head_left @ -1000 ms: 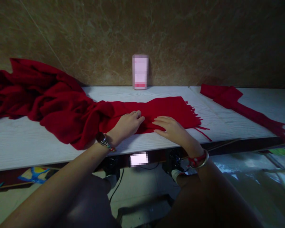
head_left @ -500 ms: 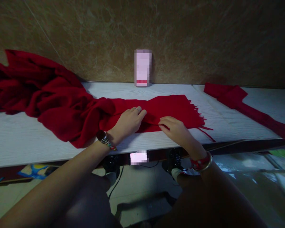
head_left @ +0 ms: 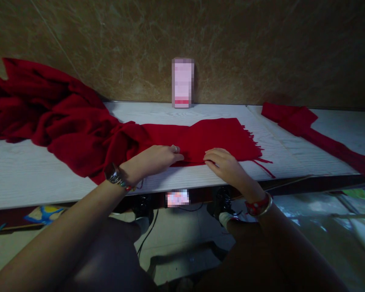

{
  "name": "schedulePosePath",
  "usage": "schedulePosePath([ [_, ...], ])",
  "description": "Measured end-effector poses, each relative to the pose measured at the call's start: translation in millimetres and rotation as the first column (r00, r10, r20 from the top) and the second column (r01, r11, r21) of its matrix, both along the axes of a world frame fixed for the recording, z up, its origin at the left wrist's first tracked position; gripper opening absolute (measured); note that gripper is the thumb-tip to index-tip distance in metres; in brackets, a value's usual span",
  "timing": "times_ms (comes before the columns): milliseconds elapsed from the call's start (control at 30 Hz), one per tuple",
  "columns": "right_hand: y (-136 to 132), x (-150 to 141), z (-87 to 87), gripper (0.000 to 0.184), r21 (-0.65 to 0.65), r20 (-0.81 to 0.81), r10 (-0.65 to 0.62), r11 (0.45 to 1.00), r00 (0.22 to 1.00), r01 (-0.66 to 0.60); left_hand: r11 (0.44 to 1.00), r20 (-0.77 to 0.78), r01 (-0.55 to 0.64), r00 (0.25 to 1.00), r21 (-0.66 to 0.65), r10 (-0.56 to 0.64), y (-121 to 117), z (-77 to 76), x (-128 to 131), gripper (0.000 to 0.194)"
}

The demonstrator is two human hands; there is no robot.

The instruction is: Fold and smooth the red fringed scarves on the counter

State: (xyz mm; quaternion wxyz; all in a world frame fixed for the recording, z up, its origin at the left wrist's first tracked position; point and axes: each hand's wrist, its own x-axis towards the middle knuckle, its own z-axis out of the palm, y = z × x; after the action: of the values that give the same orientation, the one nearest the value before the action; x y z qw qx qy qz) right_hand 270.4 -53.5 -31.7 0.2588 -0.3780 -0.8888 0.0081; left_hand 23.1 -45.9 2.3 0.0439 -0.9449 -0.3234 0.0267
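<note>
A red fringed scarf (head_left: pixel 209 136) lies flat across the white table (head_left: pixel 33 178), its fringe pointing right and the rest bunched in a heap (head_left: pixel 57 121) at the left. My left hand (head_left: pixel 152 160) rests on the scarf's near edge with fingers stretched flat; it wears a ring and a beaded watch. My right hand (head_left: pixel 223 162) sits just to its right on the same edge, fingers curled and pinching the cloth's hem. Red bangles circle that wrist.
A second red scarf (head_left: pixel 310 129) lies on the table at the right. A blurred pink box (head_left: pixel 182 83) stands against the brown marbled wall. Below the table edge are my knees, cables and a blurred label (head_left: pixel 177 198).
My left hand has slid left and toward the near edge of the scarf. My right hand has curled from flat into a pinch on the hem.
</note>
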Motion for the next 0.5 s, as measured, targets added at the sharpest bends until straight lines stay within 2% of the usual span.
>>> schedulePosePath([
  [233,-0.4,1.6,0.4,0.022,0.069,-0.035,0.027,0.997,0.999,-0.025,0.998,0.008,-0.052,0.999,0.033,0.052,-0.6,8.7,3.0,0.037],
  [400,0.6,4.4,-0.1,0.023,0.090,0.027,0.075,0.993,0.997,-0.077,0.994,0.000,-0.027,1.000,-0.110,0.028,-0.6,11.4,3.7,0.045],
  [500,0.9,5.3,0.2,0.024,0.082,0.055,0.085,0.993,0.995,-0.089,0.988,-0.042,-0.050,0.998,-0.145,0.044,-1.7,12.8,5.8,0.049],
])
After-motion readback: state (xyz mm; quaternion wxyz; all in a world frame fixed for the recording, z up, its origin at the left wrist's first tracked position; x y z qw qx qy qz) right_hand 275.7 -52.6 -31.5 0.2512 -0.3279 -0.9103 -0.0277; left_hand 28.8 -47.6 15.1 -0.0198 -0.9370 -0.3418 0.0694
